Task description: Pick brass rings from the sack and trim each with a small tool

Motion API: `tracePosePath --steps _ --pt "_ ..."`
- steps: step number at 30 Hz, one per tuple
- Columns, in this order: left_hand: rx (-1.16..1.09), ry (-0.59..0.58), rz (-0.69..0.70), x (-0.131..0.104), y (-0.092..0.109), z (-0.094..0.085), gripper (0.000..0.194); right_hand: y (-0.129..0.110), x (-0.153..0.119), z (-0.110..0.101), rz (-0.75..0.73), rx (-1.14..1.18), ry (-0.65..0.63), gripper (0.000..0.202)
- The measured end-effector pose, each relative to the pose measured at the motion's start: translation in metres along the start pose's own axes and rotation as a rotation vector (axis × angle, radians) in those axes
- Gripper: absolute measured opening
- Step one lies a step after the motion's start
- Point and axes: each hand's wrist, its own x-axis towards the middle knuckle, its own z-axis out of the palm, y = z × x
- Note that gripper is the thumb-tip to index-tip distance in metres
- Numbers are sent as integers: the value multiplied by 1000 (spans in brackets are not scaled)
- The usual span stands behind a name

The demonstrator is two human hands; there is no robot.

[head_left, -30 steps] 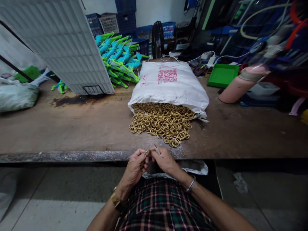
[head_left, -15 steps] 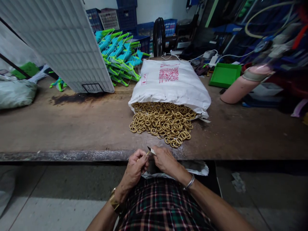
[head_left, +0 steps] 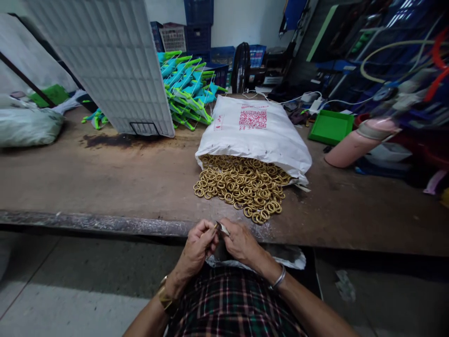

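My left hand [head_left: 199, 244] pinches a small gold ring, mostly hidden by the fingertips, at the table's front edge. My right hand [head_left: 242, 239] is closed around a small knife [head_left: 223, 229] with a pale handle and a dark blade, whose tip touches or nearly touches the ring. Just beyond the hands lies a pile of gold rings [head_left: 245, 187], spilling from the open mouth of a white sack [head_left: 256, 135] with red print. A pale plastic sheet [head_left: 289, 261] shows below the table edge, behind my right wrist.
On the wooden table [head_left: 105, 182], a grey ribbed panel [head_left: 115, 70] leans at the left beside teal and green plastic parts [head_left: 191, 89]. To the right are a green tray [head_left: 331, 127] and a pink bottle [head_left: 358, 145]. A pale bag [head_left: 31, 126] lies far left.
The view has shifted, so the table things appear further right and mostly lower. The dark blade has moved closer against the ring at my left fingertips.
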Motion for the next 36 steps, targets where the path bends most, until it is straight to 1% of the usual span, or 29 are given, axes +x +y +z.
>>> tracePosePath --steps 7,11,14,16,19,22,25,27,30,33,36 --pt "120 -14 22 -1 -2 -6 26 -3 -1 2 -31 8 -18 21" --pt "211 -1 51 0 -1 -7 29 -5 -1 -2 -46 10 -70 22" --pt "288 25 86 -3 2 -5 28 -2 -1 -4 -17 -49 -116 22" --pt "288 19 86 -7 4 -2 27 2 0 -5 26 -137 -112 22" --pt "164 -55 31 -13 7 5 26 7 4 -7 89 -258 -68 24" --pt "-42 -126 -75 -13 5 10 25 8 12 -12 103 -294 47 27" --pt "-124 -142 -170 -8 -3 10 28 9 24 -20 176 -373 190 21" --pt "-125 -126 -208 -6 -8 9 30 12 34 -22 229 -445 233 17" --pt "-187 -94 -217 -4 -12 7 24 18 46 -22 255 -537 236 24" --pt "-297 -104 -252 -3 -13 5 13 21 56 -19 271 -584 187 26" --pt "-386 -109 -297 -1 -14 2 15 22 62 -17 278 -581 146 22"
